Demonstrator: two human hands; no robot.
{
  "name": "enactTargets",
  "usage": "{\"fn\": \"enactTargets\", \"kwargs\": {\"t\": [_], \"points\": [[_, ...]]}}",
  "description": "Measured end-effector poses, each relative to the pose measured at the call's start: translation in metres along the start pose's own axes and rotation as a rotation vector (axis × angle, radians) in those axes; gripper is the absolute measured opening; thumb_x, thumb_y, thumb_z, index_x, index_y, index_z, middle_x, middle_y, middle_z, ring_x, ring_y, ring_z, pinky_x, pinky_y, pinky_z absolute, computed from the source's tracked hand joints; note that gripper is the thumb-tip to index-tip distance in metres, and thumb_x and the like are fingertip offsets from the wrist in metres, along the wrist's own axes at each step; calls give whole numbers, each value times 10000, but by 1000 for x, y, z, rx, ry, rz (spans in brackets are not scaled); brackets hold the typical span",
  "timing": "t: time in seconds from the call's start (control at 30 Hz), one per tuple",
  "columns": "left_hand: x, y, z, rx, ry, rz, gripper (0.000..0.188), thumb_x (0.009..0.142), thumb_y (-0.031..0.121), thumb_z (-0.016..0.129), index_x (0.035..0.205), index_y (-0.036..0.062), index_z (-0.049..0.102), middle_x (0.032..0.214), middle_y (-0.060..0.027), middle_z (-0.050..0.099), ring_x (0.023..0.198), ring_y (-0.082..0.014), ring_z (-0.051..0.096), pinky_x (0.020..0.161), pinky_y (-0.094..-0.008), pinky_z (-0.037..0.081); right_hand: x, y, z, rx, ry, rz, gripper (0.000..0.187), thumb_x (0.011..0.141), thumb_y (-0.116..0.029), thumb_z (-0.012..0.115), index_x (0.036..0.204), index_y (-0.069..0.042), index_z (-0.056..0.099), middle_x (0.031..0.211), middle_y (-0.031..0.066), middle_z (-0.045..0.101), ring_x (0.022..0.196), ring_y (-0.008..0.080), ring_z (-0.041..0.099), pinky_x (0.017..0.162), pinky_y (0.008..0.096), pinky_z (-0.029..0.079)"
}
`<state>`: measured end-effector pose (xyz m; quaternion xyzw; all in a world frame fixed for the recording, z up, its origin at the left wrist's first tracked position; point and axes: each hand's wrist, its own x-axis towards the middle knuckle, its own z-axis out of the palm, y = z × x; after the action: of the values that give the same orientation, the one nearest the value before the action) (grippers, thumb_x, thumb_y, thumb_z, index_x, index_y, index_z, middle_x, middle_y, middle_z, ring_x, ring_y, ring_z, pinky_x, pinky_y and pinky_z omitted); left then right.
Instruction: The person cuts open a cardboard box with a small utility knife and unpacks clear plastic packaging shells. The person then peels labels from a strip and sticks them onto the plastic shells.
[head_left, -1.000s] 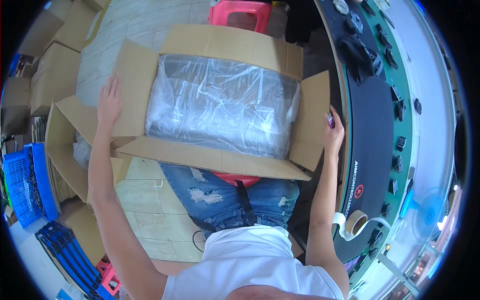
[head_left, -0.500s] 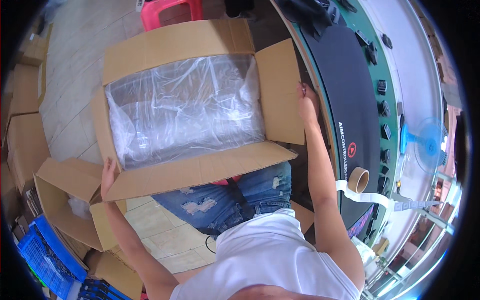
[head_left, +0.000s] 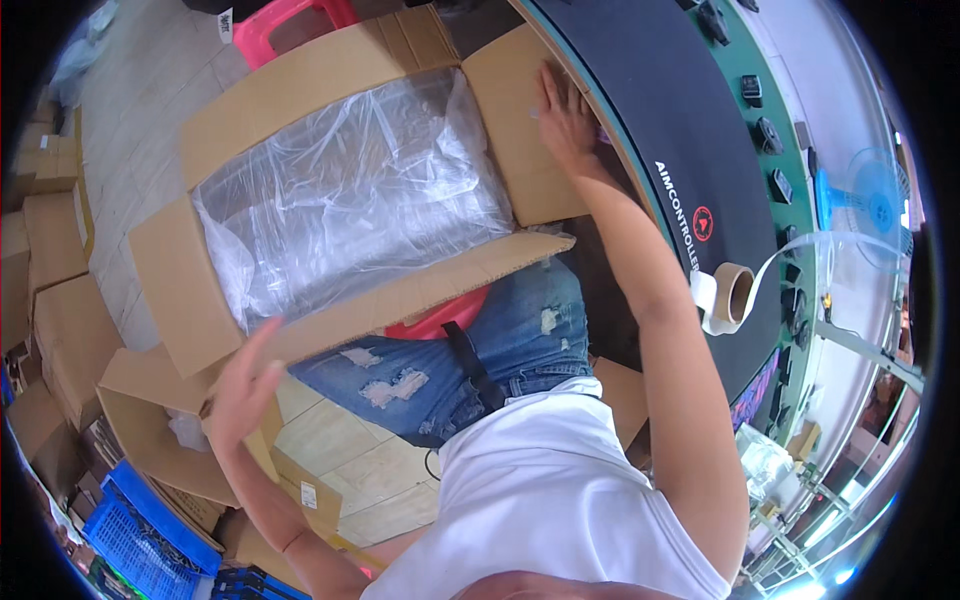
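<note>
In front of me a large cardboard box (head_left: 300, 85) stands with its flaps folded outward. Clear plastic sheeting (head_left: 350, 190) covers what lies inside, and the contents under it cannot be made out. My right hand (head_left: 567, 120) lies flat against the right flap (head_left: 515, 130), fingers spread. At the near left corner, my left hand (head_left: 243, 395) is lifted by the near flap (head_left: 400, 300) with fingers stretched and thumb apart; whether it touches the cardboard I cannot tell. The left flap (head_left: 180, 285) leans outward beside it.
On my right a table holds a long black mat (head_left: 660, 100), a tape roll (head_left: 735, 290) with a white strip and a blue fan (head_left: 865, 200). Another open carton (head_left: 150, 430), a blue basket (head_left: 140, 540) and stacked boxes (head_left: 80, 330) stand left. A pink stool (head_left: 265, 40) is beyond.
My left hand has come off the box's near left corner and opened. My right hand moved from the right flap's outer edge onto its face. The left flap spreads wider, and the view has shifted.
</note>
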<state>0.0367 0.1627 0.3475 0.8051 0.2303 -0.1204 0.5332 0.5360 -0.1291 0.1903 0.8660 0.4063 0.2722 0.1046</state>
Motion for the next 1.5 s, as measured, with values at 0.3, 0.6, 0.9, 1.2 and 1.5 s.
{"fn": "enactTargets", "kwargs": {"t": [0.3,0.6,0.9,1.2,1.5], "points": [[-10,-65,190,578,120,83,778,805,410,714,1473,145,415,1560,-125,330,1449,-371,261,1182,-513,185,-51,-26,91,661,-208,335,579,925,-128,481,1492,-121,366,1547,154,337,1381,387,376,1111,542,333],[-11,-81,188,722,166,144,1077,637,633,765,1519,197,328,1611,-91,215,1482,-386,143,1162,-627,93,-60,-50,42,761,-369,373,589,928,-132,499,1484,-25,338,1506,285,321,1324,456,412,1091,483,372],[-50,-90,216,751,169,139,1184,594,804,673,1537,199,289,1615,-95,196,1484,-395,117,1163,-634,81,-181,-95,-71,450,-508,594,554,950,-201,455,1497,-189,366,1473,268,385,1324,439,414,1111,502,336],[-10,-63,252,811,104,366,1062,705,656,691,1550,190,248,1613,-122,184,1476,-426,113,1150,-663,85,-172,-86,-25,941,-410,561,551,895,-133,428,1445,-152,451,1263,262,582,1126,451,573,979,492,458],[122,-74,234,934,114,135,1078,597,460,808,1528,257,304,1621,-68,174,1485,-406,100,1148,-666,99,-53,-109,28,1094,-557,707,543,868,-114,432,1399,-183,525,1175,280,612,1048,430,613,940,479,469]]}}
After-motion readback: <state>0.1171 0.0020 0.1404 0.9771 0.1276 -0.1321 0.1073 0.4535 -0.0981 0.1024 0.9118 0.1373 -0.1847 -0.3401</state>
